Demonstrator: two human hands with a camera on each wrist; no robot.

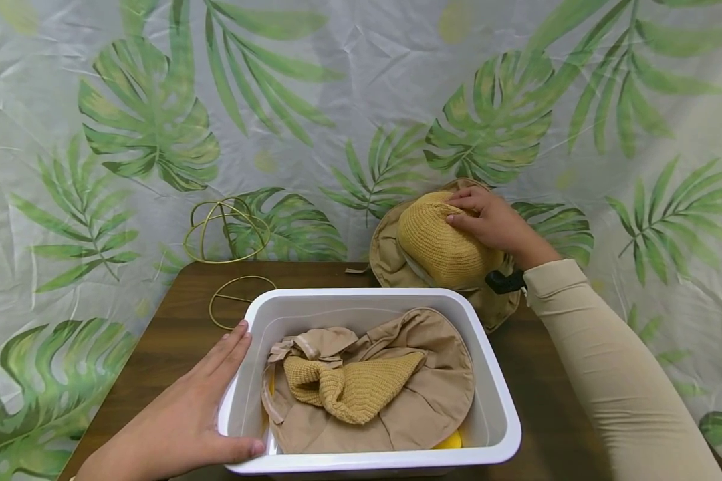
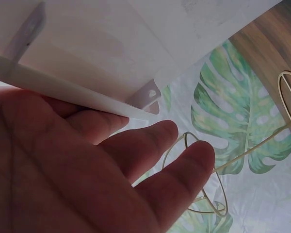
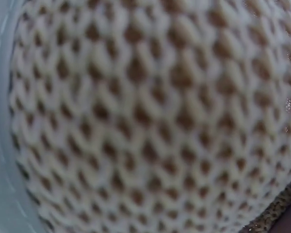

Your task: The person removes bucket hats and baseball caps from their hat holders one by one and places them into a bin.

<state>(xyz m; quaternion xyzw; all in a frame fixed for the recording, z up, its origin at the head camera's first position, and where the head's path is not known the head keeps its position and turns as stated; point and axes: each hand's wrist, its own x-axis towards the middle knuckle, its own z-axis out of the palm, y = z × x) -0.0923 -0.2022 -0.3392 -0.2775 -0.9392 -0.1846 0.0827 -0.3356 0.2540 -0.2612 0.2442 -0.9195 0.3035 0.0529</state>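
Note:
My right hand (image 1: 487,217) is at the back right, its thumb and fingers pinching the knitted yellow crown of a sun hat (image 1: 439,234) with a wide tan brim. The crown's knit fills the right wrist view, close and blurred. At the left of a white plastic bin (image 1: 487,374), my left hand (image 1: 180,407) rests against the rim with fingers extended along the outer side and thumb at the near corner. Inside the bin lies a second sun hat (image 1: 367,387), its yellow knitted crown slumped over a tan fabric brim.
A gold wire stand (image 1: 225,230) is behind the bin at left, with another wire ring (image 1: 213,304) low beside the rim. Something yellow (image 1: 451,441) peeks out under the hat in the bin. The wooden table (image 1: 180,314) meets a leaf-print cloth (image 1: 361,87) at the back.

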